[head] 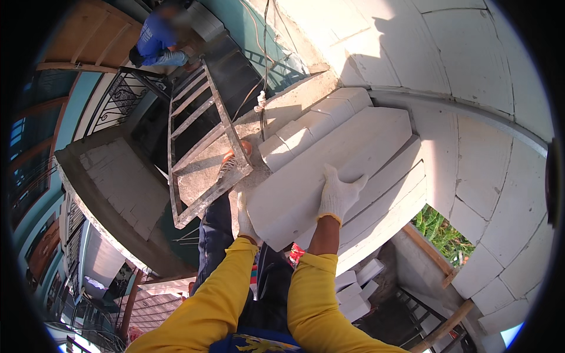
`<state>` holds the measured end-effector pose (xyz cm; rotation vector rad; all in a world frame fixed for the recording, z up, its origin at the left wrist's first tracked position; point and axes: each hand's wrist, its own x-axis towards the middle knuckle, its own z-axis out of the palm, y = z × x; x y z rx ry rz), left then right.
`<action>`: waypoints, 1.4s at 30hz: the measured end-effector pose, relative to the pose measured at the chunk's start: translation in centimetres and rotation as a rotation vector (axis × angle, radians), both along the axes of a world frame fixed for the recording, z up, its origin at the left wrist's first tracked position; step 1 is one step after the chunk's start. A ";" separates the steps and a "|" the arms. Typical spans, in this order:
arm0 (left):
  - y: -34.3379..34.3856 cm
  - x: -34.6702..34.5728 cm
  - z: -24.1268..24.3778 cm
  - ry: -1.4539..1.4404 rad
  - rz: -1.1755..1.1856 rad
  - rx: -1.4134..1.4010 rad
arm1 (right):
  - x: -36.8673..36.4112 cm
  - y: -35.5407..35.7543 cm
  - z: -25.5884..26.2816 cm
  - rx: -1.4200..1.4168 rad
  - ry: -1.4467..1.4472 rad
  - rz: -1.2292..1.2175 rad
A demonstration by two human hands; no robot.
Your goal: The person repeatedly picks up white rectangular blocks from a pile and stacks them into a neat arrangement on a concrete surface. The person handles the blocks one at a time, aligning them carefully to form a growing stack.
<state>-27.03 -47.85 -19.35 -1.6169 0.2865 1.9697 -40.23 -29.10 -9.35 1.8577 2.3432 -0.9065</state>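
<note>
A large white lightweight-concrete block (326, 172) lies in front of me on a stack of similar blocks (388, 194). My left hand (247, 220), in a white knit glove, is against the block's near left end; its fingers are partly hidden behind the edge. My right hand (342, 192), gloved the same way, rests on the block's right part with the thumb spread from the fingers. Smaller white blocks (313, 125) stand in a row along the far side. A worn metal ladder-like frame (216, 106) stands to the left, beside my shoe.
At the upper left a person in a blue shirt (154, 35) is beside dark stairs (220, 66). Cables (265, 66) hang near the concrete ledge (287, 99). A white block wall (481, 163) curves along the right, with an opening (443, 234). Loose blocks (357, 291) lie below.
</note>
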 end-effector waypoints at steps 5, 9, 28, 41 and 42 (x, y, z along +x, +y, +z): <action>-0.5 2.2 -5.9 -0.004 0.005 -0.018 | 0.7 -0.2 -0.2 0.081 -0.210 0.197; -0.6 4.5 -9.2 0.029 -0.008 -0.015 | -0.2 5.5 -0.2 0.326 -0.241 0.517; 7.1 8.0 -16.2 0.214 0.010 -0.040 | -12.4 28.0 -5.8 0.422 0.049 1.766; 4.2 7.5 -16.8 0.189 -0.136 -0.096 | -12.8 26.5 -6.9 0.500 0.229 1.656; 4.1 6.2 -14.7 0.123 -0.181 -0.111 | -12.4 27.1 -7.1 0.541 0.194 1.644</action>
